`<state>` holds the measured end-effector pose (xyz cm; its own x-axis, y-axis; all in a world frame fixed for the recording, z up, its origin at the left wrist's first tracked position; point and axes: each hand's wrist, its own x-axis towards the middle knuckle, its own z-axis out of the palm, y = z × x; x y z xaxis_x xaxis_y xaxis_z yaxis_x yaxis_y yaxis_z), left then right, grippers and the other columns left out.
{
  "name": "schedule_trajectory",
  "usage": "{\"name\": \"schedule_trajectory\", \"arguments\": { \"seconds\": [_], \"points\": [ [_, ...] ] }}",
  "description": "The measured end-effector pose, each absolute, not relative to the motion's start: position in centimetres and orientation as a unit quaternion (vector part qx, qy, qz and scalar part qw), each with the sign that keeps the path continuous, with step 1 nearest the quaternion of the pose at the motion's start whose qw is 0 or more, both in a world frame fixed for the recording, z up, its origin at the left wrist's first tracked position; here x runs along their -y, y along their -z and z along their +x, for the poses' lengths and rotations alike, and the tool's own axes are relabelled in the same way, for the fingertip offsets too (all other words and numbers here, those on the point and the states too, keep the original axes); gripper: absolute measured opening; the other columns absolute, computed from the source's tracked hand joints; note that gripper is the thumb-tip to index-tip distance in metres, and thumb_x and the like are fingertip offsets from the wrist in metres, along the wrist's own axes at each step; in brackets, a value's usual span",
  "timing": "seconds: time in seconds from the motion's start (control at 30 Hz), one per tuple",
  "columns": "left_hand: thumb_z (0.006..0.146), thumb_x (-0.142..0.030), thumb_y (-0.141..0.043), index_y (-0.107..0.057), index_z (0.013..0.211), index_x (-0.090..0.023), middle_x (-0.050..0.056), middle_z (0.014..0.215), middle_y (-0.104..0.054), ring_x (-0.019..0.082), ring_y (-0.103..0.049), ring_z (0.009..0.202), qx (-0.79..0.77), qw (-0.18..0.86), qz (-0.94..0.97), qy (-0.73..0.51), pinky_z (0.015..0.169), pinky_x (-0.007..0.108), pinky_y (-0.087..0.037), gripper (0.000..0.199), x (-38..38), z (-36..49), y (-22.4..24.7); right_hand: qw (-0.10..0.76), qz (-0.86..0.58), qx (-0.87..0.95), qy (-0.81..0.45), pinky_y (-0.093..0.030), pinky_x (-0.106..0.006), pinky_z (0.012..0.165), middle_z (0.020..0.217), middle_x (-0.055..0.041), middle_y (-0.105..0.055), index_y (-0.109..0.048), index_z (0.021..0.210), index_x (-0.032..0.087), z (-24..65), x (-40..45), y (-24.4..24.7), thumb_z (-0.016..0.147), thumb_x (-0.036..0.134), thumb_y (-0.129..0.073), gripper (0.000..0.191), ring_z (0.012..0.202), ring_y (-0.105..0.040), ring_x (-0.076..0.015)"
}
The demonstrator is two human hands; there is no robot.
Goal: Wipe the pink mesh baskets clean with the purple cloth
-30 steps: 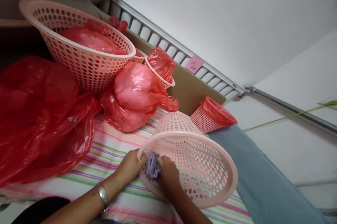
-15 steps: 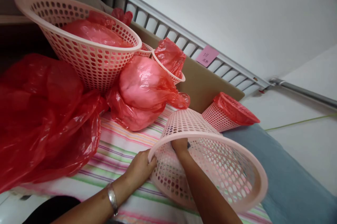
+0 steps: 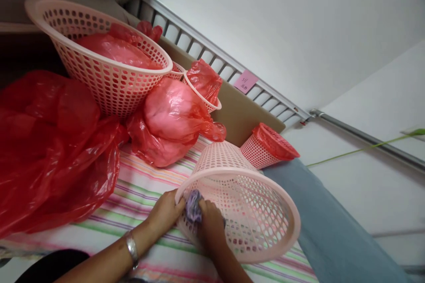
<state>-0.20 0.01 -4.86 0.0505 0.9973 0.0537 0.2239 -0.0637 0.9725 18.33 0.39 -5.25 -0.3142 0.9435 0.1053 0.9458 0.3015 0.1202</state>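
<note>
A pale pink perforated plastic basket (image 3: 265, 176) lies tipped on its side on a striped cloth (image 3: 146, 203), its wide mouth towards me. My left hand (image 3: 168, 210), with a silver bracelet at the wrist, grips the basket's rim on its left side. Inside the mouth, my right hand (image 3: 212, 223) is closed around a crumpled purplish-grey rag (image 3: 194, 206). The rag is against the inner wall, close to the rim that my left hand grips.
Red plastic bags (image 3: 59, 150) lie at left. A tied red bag (image 3: 172, 119) sits behind the tipped basket. A large pink basket (image 3: 113, 79) holds red plastic, and a smaller lined basket (image 3: 268, 145) leans at right. Behind runs a metal rail with a pink note (image 3: 245, 81).
My right hand has come back from deep inside the basket to near its left rim, bringing the rag into sight. My left hand stays on the rim. The view has shifted slightly.
</note>
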Motion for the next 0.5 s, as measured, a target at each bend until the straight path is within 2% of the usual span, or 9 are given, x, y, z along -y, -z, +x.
{"name": "schedule_trajectory", "arguments": {
  "seconds": [0.13, 0.27, 0.4, 0.5],
  "points": [
    [0.083, -0.026, -0.04, -0.066, 0.074, -0.011, 0.006, 0.068, -0.065, 0.016, -0.058, 0.063, -0.544, 0.425, 0.583, -0.429, 0.056, 0.022, -0.037, 0.031, 0.0, -0.2, 4.8, 0.043, -0.537, 0.842, 0.045, -0.032, -0.03, 0.075, 0.091, -0.0032, -0.059, -0.058, 0.091, 0.024, 19.3, 4.5, 5.3, 0.067, 0.001, -0.05, 0.034, 0.084, -0.05, -0.0202],
    [0.081, -0.024, -0.041, -0.065, 0.075, -0.011, 0.007, 0.069, -0.065, 0.017, -0.058, 0.064, -0.546, 0.412, 0.595, -0.421, 0.057, 0.023, -0.037, 0.029, -0.1, -0.3, 4.8, 0.021, -0.53, 0.847, 0.027, -0.031, -0.03, 0.072, 0.091, -0.0023, -0.059, -0.058, 0.087, 0.024, 19.8, 4.9, 4.6, 0.067, 0.002, -0.05, 0.031, 0.083, -0.049, -0.0198],
    [0.081, -0.024, -0.041, -0.066, 0.076, -0.011, 0.008, 0.072, -0.067, 0.018, -0.06, 0.068, -0.534, 0.414, 0.598, -0.431, 0.059, 0.023, -0.039, 0.028, -0.3, -0.3, 4.9, -0.018, -0.549, 0.834, 0.062, -0.032, -0.03, 0.07, 0.088, -0.0049, -0.059, -0.059, 0.092, 0.022, 19.4, 0.9, 4.2, 0.074, 0.012, -0.051, 0.022, 0.082, -0.05, -0.021],
    [0.082, -0.024, -0.04, -0.067, 0.078, -0.012, 0.008, 0.075, -0.069, 0.019, -0.061, 0.07, -0.51, 0.425, 0.605, -0.44, 0.061, 0.024, -0.04, 0.03, -0.4, -0.4, 4.7, -0.053, -0.573, 0.811, 0.106, -0.034, -0.031, 0.072, 0.094, -0.0079, -0.06, -0.057, 0.106, 0.02, 19.3, -3.3, 4.3, 0.074, 0.012, -0.051, 0.033, 0.085, -0.052, -0.022]
  ]
}}
